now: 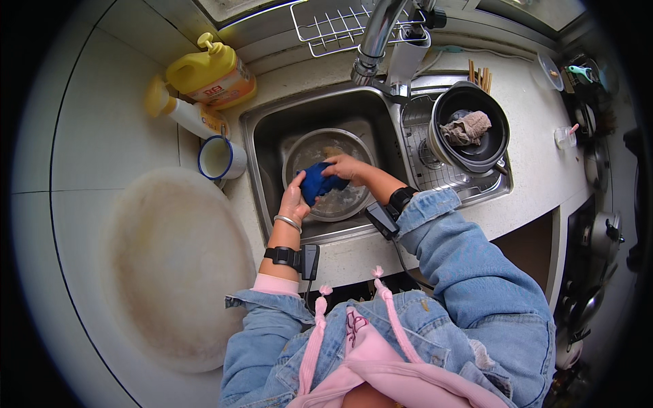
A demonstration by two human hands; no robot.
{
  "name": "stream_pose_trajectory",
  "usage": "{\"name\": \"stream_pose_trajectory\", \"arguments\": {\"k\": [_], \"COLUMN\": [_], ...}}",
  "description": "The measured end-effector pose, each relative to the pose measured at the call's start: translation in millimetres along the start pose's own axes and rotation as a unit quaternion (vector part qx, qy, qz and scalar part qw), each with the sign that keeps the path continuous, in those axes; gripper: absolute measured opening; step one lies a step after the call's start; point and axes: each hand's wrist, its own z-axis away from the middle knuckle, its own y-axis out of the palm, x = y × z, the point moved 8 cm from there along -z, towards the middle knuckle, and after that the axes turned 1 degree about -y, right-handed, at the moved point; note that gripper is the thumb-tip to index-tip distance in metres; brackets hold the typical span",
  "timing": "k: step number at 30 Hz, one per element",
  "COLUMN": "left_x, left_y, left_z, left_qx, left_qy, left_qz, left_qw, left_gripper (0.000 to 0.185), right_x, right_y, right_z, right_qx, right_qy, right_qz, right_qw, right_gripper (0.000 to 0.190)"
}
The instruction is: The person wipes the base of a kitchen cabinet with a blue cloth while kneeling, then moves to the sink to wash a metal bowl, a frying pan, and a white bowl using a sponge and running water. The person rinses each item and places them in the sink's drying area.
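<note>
A wet-looking blue cloth (317, 184) is bunched between my two hands, over a round metal basin (329, 137) that stands in the left bowl of a steel sink (265, 109). My left hand (296, 198) grips the cloth's left side, its palm partly turned up. On the cloth's upper right, my right hand (343, 169) holds it with bent fingers. Some water and a small brownish patch show in the basin.
Chrome faucet (375, 46) hangs above the sink's back edge. Black bowl (441, 120) with a beige rag (467, 128) sits on the right drainer. Yellow jug (204, 74), pump bottle (191, 116) and enamel mug (239, 159) stand left. A large round board (178, 270) leans nearby.
</note>
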Motion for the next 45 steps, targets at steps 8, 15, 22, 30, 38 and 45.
{"name": "stream_pose_trajectory", "arguments": {"k": [8,15,22,30,38,45], "left_x": [6,30,13,19,-4,19], "left_y": [36,18,39,15,-21,36], "left_z": [-6,-18,-15,-10,-14,2], "left_qx": [0.338,0.006,0.176,-0.005,-0.013,0.114], "left_qy": [0.086,-0.019,0.1,0.006,0.01,-0.055], "left_qz": [0.22,-0.04,0.208,0.048,0.124,0.111], "left_qw": [0.911,0.999,0.957,0.999,0.992,0.986], "left_gripper": [0.019,0.026,0.027,0.024,0.029,0.047], "right_x": [61,42,60,11,30,22], "right_y": [75,-4,50,-34,11,12], "right_z": [76,14,58,-18,44,20], "right_qx": [-0.194,-0.358,-0.302,-0.253,0.053,-0.025], "right_qy": [-0.309,-0.122,-0.29,-0.166,-0.23,-0.044], "right_qz": [0.25,0.226,0.302,0.147,0.34,-0.289], "right_qw": [0.897,0.898,0.856,0.942,0.91,0.956], "right_gripper": [0.034,0.043,0.046,0.051,0.043,0.027]}}
